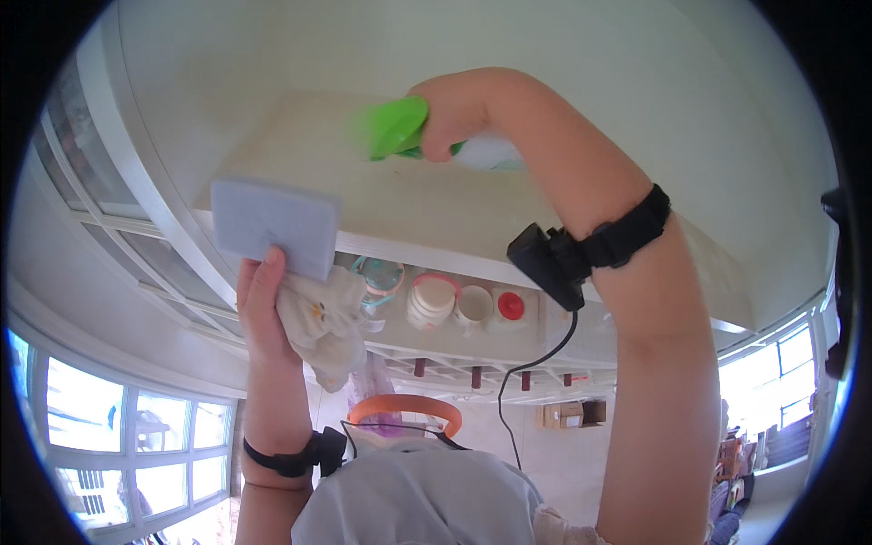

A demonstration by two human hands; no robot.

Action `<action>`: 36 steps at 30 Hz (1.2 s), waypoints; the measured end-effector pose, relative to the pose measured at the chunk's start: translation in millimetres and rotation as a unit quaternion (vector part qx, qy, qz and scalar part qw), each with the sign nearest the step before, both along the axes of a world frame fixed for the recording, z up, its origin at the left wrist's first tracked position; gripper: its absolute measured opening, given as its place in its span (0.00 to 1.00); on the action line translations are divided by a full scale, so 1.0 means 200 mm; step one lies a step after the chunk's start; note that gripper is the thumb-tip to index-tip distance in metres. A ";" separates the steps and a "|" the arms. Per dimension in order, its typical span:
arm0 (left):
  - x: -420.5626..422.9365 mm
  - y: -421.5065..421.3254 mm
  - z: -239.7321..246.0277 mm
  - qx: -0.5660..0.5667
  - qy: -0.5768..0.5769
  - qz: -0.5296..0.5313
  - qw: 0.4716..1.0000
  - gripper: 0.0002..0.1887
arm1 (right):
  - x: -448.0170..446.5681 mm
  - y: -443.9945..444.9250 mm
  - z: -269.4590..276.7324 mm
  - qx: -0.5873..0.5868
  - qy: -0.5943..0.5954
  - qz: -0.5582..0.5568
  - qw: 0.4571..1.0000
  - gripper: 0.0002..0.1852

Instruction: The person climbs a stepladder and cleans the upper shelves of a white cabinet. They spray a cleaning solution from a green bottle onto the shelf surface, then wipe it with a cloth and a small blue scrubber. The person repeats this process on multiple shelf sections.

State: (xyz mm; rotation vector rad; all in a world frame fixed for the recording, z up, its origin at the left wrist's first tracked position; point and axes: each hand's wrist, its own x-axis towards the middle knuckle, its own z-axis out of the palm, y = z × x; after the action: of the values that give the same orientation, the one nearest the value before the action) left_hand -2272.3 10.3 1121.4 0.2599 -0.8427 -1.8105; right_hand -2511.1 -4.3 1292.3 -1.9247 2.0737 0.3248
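My right hand (pixel 463 112) reaches over the upper cabinet shelf (pixel 436 204), its fingers closed on a bottle with a bright green top (pixel 402 126); a pale, whitish part of the bottle shows behind the wrist, and the green part is blurred. At the left, my left hand (pixel 266 293) holds a pale blue-grey sponge block (pixel 276 225) up by its lower edge, thumb on its face. A white cloth (pixel 323 323) with small yellow marks hangs from the same hand, below the sponge. Black straps with small devices sit on both forearms.
On the shelf below stand a clear jar with a teal handle (pixel 381 276), a white container with a pink handle (pixel 432 300), a white mug (pixel 473 306) and a red-capped container (pixel 511 306). Glass-paned cabinet doors (pixel 109 184) curve along the left. A cardboard box (pixel 562 414) lies on the floor.
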 end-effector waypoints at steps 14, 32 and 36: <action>-0.26 0.19 0.12 -0.011 0.002 -0.140 0.990 0.20 | -0.53 0.70 0.09 0.012 -0.205 -0.237 0.950 0.22; -0.91 0.58 0.24 -0.134 -0.073 -0.293 0.944 0.26 | -1.15 1.73 0.05 -0.538 -0.402 -0.473 0.570 0.14; -1.12 0.71 0.25 -0.148 -0.070 -0.328 0.931 0.25 | -1.33 2.23 0.00 -0.688 -0.470 -0.437 0.339 0.12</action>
State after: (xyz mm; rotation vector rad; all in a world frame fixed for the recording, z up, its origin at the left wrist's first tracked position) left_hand -2495.8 152.1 1171.3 -0.1108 -1.4080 -2.2508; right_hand -2776.3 442.4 1292.9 -0.2097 1.7387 -2.6634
